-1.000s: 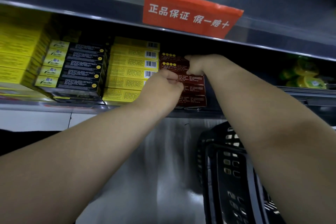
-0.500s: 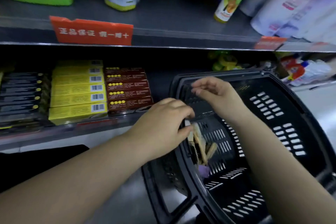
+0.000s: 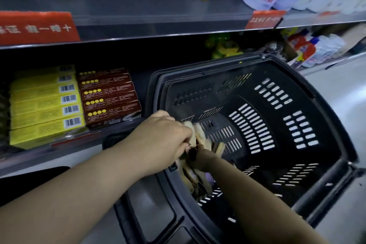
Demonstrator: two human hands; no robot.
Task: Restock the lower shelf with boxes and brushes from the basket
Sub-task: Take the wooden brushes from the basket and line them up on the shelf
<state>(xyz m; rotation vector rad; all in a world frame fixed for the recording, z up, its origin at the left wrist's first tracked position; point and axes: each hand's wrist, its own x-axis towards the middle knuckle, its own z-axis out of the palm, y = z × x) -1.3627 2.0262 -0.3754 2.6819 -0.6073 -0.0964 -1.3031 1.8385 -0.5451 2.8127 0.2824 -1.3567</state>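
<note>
Frame centre: left hand [image 3: 162, 140], grip clamped on pale wooden brushes [image 3: 198, 136] inside the black slotted plastic basket [image 3: 297, 125], long axes steeply tilted toward the top of the frame. Right hand [image 3: 200, 159], mostly hidden among the brushes; grip state cannot be told. Left: stacked yellow boxes [image 3: 43, 107] and dark red boxes [image 3: 111, 99] on the lower shelf.

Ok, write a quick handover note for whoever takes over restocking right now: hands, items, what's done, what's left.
Left hand: gripping pale wooden brushes at the black plastic basket's near-left corner.
Right hand: reaching into the same bundle, mostly hidden; grip unclear.
Done: dark red boxes are stacked on the lower shelf beside the yellow boxes.
Left: lift the brushes out and shelve them. No boxes visible in the basket.
</note>
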